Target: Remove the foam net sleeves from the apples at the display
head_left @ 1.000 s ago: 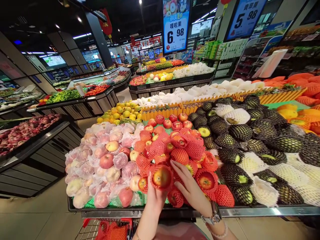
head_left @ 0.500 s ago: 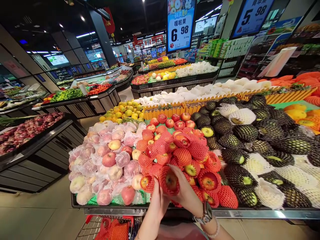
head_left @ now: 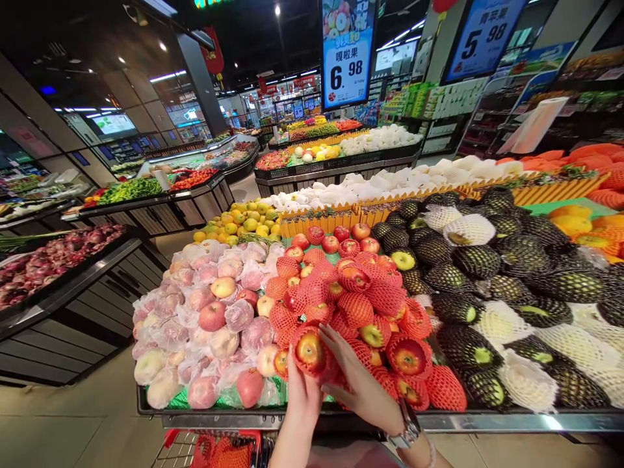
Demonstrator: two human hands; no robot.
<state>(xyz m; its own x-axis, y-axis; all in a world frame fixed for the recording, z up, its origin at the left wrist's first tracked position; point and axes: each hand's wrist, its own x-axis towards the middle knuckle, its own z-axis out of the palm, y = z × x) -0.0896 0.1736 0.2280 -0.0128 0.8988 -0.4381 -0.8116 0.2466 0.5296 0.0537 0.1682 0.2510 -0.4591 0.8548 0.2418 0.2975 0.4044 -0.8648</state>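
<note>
Supermarket produce desk [head_left: 517,422]; hanging higher, two large price screens [head_left: 348,62]; over the desk's front, one netted apple [head_left: 310,351], which the left hand [head_left: 303,389] cups and the right hand [head_left: 355,376], fingers parted, touches.

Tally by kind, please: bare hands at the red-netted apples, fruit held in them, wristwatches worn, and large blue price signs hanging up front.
Bare hands: 2 (left hand, right hand)
Held apple: 1
Wristwatch: 1
Large blue price signs: 2
Total: 6

An apple [head_left: 309,351] sits between the hands [head_left: 359,385], before the apple pile [head_left: 355,310], with a cart [head_left: 170,437] below left.
</note>
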